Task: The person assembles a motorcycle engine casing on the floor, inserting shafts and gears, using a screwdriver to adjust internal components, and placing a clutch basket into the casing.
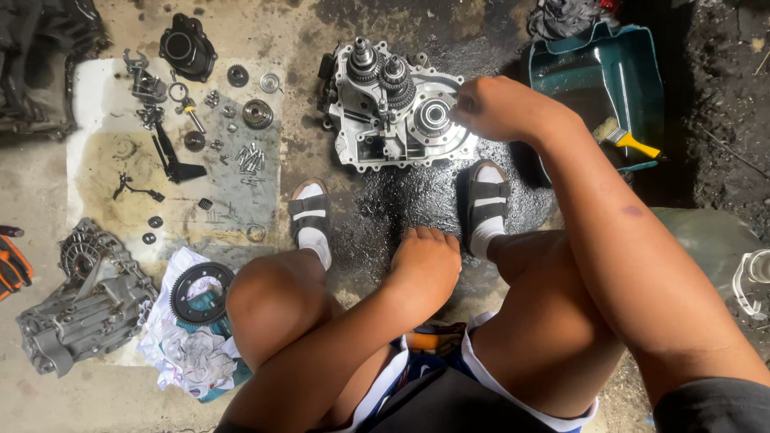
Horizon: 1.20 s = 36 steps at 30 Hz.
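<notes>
At twelve o'clock from your knees, the gearbox half [393,108] lies open on the wet floor, gear shafts [381,76] standing in it. Your right hand [501,108] rests on its three o'clock rim, fingers curled together, perhaps pinching a small part; the view hides what. Your left hand [425,265] hangs idle between your knees, loosely closed, holding nothing. The strip-down looks well along: bolts [250,158], small gears [257,113] and a cover [187,48] lie spread at ten o'clock, the ring gear [200,293] and other casing [84,309] at eight; the shafts remain in the case
</notes>
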Each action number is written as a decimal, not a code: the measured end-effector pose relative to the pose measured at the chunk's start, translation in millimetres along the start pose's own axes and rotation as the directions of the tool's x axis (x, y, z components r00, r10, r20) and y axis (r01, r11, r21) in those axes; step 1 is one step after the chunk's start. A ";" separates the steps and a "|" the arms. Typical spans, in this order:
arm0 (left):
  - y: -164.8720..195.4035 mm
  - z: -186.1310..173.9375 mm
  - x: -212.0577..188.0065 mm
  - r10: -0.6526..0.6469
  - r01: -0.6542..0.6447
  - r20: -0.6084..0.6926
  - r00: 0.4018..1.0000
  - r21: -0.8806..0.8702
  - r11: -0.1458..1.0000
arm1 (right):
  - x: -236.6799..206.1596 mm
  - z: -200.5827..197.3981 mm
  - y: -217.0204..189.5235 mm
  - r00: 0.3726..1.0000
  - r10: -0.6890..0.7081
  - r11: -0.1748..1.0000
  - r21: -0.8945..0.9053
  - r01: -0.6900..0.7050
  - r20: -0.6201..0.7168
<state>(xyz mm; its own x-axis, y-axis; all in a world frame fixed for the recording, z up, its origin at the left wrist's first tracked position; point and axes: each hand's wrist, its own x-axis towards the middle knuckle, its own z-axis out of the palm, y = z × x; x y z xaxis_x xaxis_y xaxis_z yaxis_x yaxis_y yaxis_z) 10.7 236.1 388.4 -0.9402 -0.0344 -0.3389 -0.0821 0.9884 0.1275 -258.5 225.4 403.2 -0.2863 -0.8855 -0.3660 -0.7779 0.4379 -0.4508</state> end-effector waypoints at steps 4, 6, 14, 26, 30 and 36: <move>7.9 2.7 2.0 0.011 -0.011 0.027 1.000 0.007 1.000 | 0.3 -0.7 3.1 0.998 0.060 0.998 -0.021 -0.060 0.033; 10.7 4.0 1.3 0.022 -0.023 0.027 0.999 0.028 0.999 | -0.4 -1.8 3.8 0.997 0.069 0.997 -0.037 -0.068 0.033; 17.9 5.8 2.7 -0.003 0.001 0.030 1.000 0.050 0.999 | -2.8 -6.4 5.6 0.978 0.181 0.984 -0.025 -0.179 0.105; 12.8 -7.8 2.3 0.020 -0.024 0.078 0.997 0.054 0.998 | 4.4 -4.9 5.8 0.963 0.232 0.973 -0.049 -0.227 0.137; 11.8 -9.4 4.6 0.033 -0.039 0.114 0.993 0.052 0.998 | 6.3 -4.1 8.6 0.974 0.186 0.982 -0.061 -0.179 0.126; 11.4 -4.1 3.9 0.014 -0.019 0.087 0.996 0.051 0.999 | 3.9 -6.2 7.2 0.959 0.242 0.970 -0.036 -0.240 0.148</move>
<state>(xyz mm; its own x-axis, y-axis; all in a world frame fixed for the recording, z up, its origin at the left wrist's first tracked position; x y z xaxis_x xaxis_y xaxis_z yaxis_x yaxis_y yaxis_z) 4.8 246.6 392.4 -0.9091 -0.0071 -0.4165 -0.0472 0.9952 0.0860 -268.7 224.1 403.6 -0.3802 -0.7200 -0.5806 -0.7060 0.6314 -0.3207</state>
